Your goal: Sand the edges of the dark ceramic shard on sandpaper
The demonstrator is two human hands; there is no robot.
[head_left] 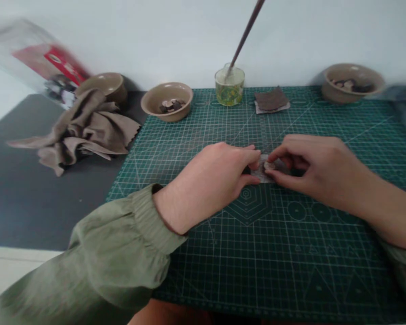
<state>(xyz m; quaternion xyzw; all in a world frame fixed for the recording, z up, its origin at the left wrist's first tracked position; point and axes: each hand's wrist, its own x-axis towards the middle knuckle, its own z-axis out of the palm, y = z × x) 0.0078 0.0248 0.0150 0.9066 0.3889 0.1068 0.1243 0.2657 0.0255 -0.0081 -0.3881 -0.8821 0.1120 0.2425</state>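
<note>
Green cutting mat (pixel 291 253) on dark tabletop (pixel 43 198), pale wall (pixel 162 36) behind

Matt plastic cutting mat (pixel 291 271), rough cloth (pixel 94 131), glazed ceramic bowl (pixel 155 97) (faintly glossy inside), smooth glass jar (pixel 229 88)

Between the left hand (pixel 209 174) and right hand (pixel 311 167), a small sheet (pixel 262 169) shows mottled grey and white. Beneath them, the cutting mat (pixel 291 253) is dark green with a pale grid and hexagon motif; the left sleeve (pixel 115 248) is olive green.
</note>
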